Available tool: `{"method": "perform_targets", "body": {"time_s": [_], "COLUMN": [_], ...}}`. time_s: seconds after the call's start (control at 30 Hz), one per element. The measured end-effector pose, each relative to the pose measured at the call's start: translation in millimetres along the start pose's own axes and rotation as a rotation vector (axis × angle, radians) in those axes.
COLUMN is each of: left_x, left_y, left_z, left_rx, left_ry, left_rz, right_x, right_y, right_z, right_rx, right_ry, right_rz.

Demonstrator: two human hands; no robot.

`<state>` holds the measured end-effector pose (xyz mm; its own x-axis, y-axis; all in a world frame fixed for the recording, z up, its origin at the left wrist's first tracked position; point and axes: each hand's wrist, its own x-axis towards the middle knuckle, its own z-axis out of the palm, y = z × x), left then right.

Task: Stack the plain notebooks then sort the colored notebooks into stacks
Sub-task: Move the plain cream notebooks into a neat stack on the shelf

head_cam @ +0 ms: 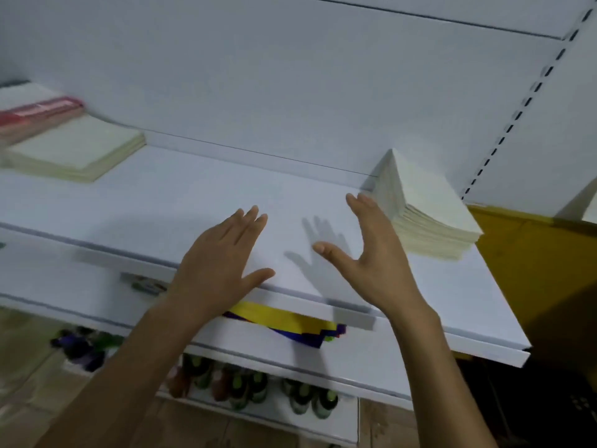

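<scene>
A tall stack of plain cream notebooks [426, 205] stands at the right end of the white shelf [161, 202]. My right hand [371, 253] hovers just left of that stack, fingers straight, palm facing left, holding nothing. My left hand [223, 257] floats over the middle of the shelf, fingers straight and empty. A lower stack of plain cream notebooks [77, 153] lies at the far left, with a red-covered pile [35, 114] behind it. On the shelf below, yellow, purple and blue colored notebooks [290, 324] stick out under my left wrist.
The white back panel rises behind the shelf, with a slotted upright [517, 114] at the right. A yellow surface [533, 253] lies right of the shelf end. Several bottles [258, 389] stand on a low shelf below, and dark purple items [84, 347] lie at the lower left.
</scene>
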<state>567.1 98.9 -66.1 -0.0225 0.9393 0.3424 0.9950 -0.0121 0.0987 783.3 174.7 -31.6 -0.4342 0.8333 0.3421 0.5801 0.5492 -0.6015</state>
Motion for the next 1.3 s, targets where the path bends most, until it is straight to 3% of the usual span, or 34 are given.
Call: {"method": "perform_targets", "body": {"time_s": [0.3,0.5,0.9,1.13,1.3], "left_x": [-168,-212,-171,-100,-74], "left_y": [-134,-191,-350,-438,-472], "left_z": [-59,-71,-73,-73,-59], "left_rx": [0.124,0.142,0.148,-0.052,-0.235], "left_ry": [-0.038,-0.014,-0.029,-0.037,-0.065], "left_rz": [-0.336,-0.483,-0.429,-0.410,-0.481], "right_x": [-25,-12,125,258,287], "right_y": [-143,-203,-293,-334,-317], "right_z": [144,210,341,391,435], "right_rx": [0.011,0.009,-0.015,-0.194,-0.399], "right_ry": [-0.330,-0.448,-0.468,-0.435,-0.557], "right_rz": [-0.275,-0.396,-0.468,-0.456,-0.324]}}
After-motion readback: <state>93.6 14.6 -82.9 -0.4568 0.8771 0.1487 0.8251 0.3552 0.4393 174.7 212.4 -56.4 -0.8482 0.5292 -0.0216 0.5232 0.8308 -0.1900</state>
